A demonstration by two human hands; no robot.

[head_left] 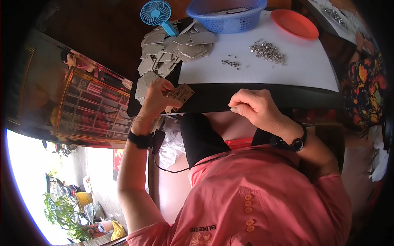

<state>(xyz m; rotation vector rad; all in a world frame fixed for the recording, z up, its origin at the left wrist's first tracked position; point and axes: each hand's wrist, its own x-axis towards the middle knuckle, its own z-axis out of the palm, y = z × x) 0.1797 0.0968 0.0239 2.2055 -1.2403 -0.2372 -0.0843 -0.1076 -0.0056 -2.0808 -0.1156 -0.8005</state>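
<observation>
Between the thumb and fingers of my left hand (158, 96) is a small tan card (183, 95) with printing on it, held at the table's near edge. My right hand (256, 107) is closed in a pinch, over the near edge and apart from the card. Whatever sits in that pinch, if anything, is too small to make out. Beyond my left hand lies a heap of grey-beige cards (164, 51). On the white board (205, 74) are a pile of small shiny pieces (267, 52) and a smaller scatter of dark, shiny pieces (230, 63).
A blue handheld fan (156, 13) lies by the card heap. At the back stand a blue plastic basket (232, 22) and a red-orange plate (294, 24). Another person in a flowered garment (363, 88) is at the right, near a second white surface with small shiny pieces (334, 16).
</observation>
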